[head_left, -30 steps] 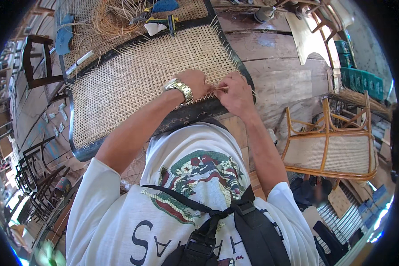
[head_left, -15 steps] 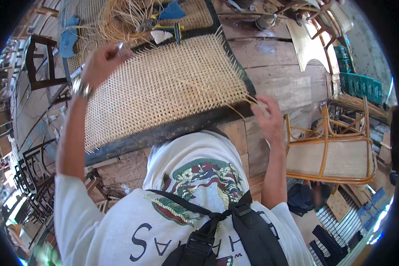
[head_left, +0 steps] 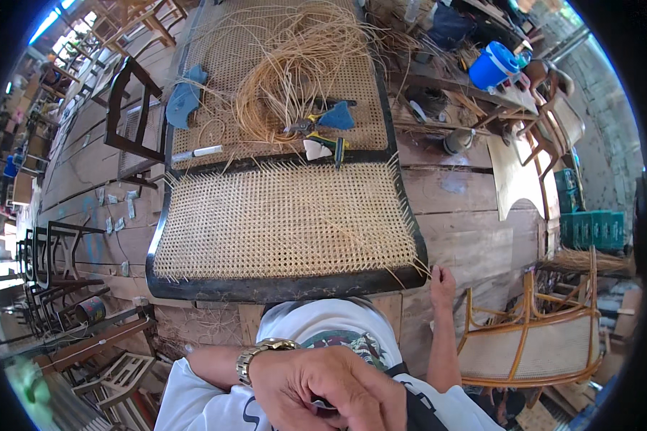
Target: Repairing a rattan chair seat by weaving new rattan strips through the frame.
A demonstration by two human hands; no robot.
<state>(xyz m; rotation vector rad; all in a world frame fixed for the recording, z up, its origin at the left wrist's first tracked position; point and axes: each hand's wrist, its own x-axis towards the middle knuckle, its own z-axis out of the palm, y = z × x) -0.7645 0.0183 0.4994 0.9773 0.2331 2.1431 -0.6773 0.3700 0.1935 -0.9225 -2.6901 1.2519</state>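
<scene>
My right hand (head_left: 442, 284) is closed in a pinch beside the near right corner of a woven cane panel (head_left: 287, 223). A thin cane strand (head_left: 423, 270) runs from the weave to its fingertips. The panel fills a black wooden frame (head_left: 259, 289) in front of me, with loose cane ends sticking out along its sides. Close below the camera is my left hand (head_left: 323, 384), its fingers curled and a metal watch on the wrist. What those fingers hold, if anything, is hidden.
On the far part of the caning lie a coil of cane strands (head_left: 266, 93), yellow-handled pliers (head_left: 302, 125), blue scraps (head_left: 336, 116) and a white piece (head_left: 315, 149). A rattan chair (head_left: 528, 337) stands right, dark chair frames (head_left: 54, 251) left, a blue bucket (head_left: 493, 66) far right.
My left hand has come back from the panel's far left edge to just below the camera. My right hand stays at the near right corner, fingers now pinched. The view has tilted up.
</scene>
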